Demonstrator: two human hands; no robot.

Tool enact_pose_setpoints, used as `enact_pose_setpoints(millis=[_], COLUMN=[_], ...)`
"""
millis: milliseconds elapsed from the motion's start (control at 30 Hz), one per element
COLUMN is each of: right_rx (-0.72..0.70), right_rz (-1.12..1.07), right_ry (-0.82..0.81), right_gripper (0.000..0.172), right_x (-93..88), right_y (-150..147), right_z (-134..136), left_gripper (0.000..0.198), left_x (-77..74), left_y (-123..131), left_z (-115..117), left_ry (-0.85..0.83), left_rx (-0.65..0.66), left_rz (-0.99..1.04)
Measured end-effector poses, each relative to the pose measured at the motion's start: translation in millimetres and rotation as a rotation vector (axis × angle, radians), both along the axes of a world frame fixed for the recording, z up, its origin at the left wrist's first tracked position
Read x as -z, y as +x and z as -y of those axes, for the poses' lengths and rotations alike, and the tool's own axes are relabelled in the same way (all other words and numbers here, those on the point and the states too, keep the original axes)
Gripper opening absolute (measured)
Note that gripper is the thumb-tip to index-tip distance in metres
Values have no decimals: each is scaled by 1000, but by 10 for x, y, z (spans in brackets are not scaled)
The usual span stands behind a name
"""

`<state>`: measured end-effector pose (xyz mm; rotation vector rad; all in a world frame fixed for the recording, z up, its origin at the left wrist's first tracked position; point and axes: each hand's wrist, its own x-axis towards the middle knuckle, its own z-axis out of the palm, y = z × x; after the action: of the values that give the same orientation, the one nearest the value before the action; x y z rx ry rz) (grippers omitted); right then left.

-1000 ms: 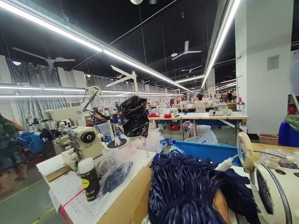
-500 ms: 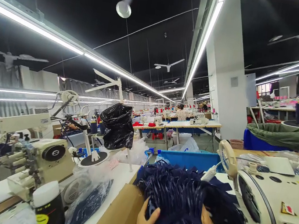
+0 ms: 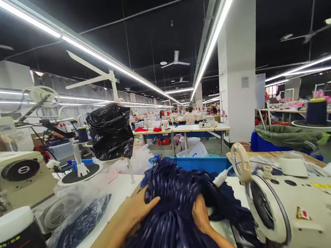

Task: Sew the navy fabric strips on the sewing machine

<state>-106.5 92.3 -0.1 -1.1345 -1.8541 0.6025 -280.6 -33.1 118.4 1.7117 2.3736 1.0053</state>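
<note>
A big heap of dark navy fabric strips (image 3: 178, 208) lies in front of me on the work table. My left hand (image 3: 137, 210) presses against the heap's left side, fingers spread over the strips. On the right side of the heap, my right hand (image 3: 200, 213) curls its fingers into the fabric. A cream sewing machine (image 3: 292, 207) with its handwheel (image 3: 240, 163) stands just right of the heap.
A black plastic bag (image 3: 110, 130) hangs on a stand at the left. A clear bag of navy pieces (image 3: 81, 219), a small fan (image 3: 56, 213) and a white-capped black bottle (image 3: 15, 230) sit at lower left. A blue bin (image 3: 206, 162) lies behind the heap. Co-workers sit at far tables.
The view swung right and down. My left hand slid further onto the navy heap, and my right hand came into view gripping its right side.
</note>
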Motion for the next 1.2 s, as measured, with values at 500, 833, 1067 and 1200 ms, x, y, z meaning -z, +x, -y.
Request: enact_pose_setpoints(millis=[500,833,1067,1200], right_rx=[-40,-138,25,138], right_rz=[244,39,54,37], right_ry=[-88,-204,-231,-247], right_gripper=[46,48,46,45], right_x=[-356,-47,-185,-223], right_y=[498,1237,693,482], right_z=[457,783,285,13], left_gripper=[38,79,93,101], left_x=[-327,-165,188,479], left_y=[1256,678,1310,1343], left_z=[499,1008,940,715], left_ry=[-28,-447,-389,-166], left_rx=[559,392,266,329], left_rz=[-465,-522,-786,-804])
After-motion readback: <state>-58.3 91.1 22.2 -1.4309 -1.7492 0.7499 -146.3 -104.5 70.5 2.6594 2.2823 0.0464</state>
